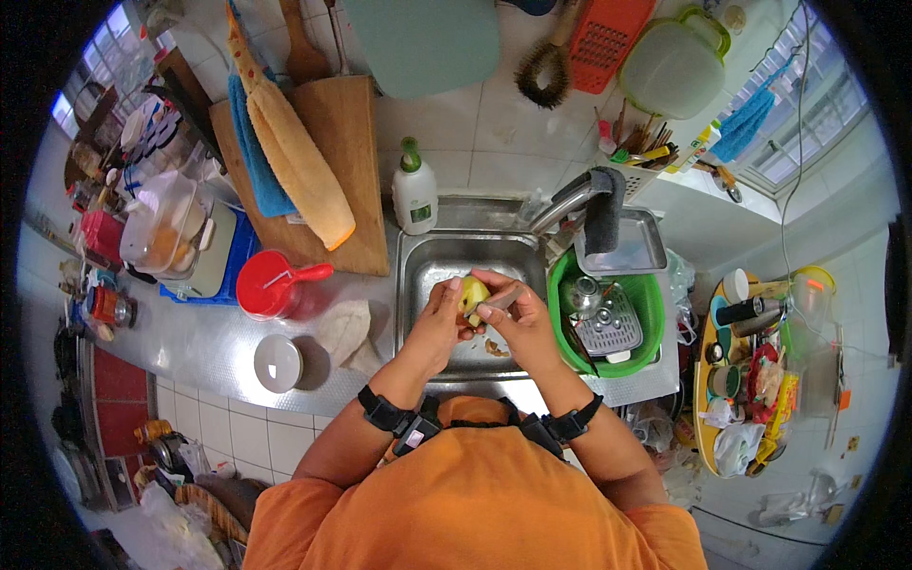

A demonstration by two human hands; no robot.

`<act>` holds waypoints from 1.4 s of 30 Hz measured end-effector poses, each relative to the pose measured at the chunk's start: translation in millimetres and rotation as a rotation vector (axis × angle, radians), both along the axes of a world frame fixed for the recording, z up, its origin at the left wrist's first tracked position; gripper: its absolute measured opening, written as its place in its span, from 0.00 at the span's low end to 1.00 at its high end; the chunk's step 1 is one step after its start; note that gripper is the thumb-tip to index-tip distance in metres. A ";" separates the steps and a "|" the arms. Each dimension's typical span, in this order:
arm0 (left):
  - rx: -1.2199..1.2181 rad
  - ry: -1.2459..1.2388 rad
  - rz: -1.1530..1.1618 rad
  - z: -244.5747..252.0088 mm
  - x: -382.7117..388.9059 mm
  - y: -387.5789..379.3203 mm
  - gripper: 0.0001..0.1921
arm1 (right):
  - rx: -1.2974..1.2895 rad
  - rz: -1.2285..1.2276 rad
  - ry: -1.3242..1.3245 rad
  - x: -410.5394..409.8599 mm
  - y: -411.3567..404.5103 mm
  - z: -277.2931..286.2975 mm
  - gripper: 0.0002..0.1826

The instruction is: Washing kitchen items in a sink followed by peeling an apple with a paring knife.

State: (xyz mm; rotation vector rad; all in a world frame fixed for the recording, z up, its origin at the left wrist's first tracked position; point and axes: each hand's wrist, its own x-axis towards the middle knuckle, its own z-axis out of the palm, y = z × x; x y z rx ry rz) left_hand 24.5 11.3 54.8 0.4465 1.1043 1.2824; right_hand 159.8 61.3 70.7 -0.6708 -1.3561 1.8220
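Over the stainless steel sink (424,267), my left hand (436,324) holds a yellowish, partly peeled fruit or vegetable (474,292), perhaps a potato. My right hand (524,320) grips a small metal blade (502,298), its edge against the lower right side of the piece. The blade's handle is hidden in my fingers, so I cannot tell whether it is a knife or a peeler. Brown peel scraps (495,348) lie on the sink bottom beneath my hands.
Right of the sink stands a green plastic basin (659,320) with a drain rack, under a faucet (563,210) draped with a dark cloth. A white pump bottle (415,196) stands behind. To the left are a white bowl (278,363), a cloth (345,328), a red dipper (267,285) and a wooden board (363,178).
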 end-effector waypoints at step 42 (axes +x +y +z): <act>-0.122 -0.193 -0.123 -7.9 -13.1 -3.2 0.21 | 0.162 -0.181 -0.128 11.0 9.0 -16.2 0.04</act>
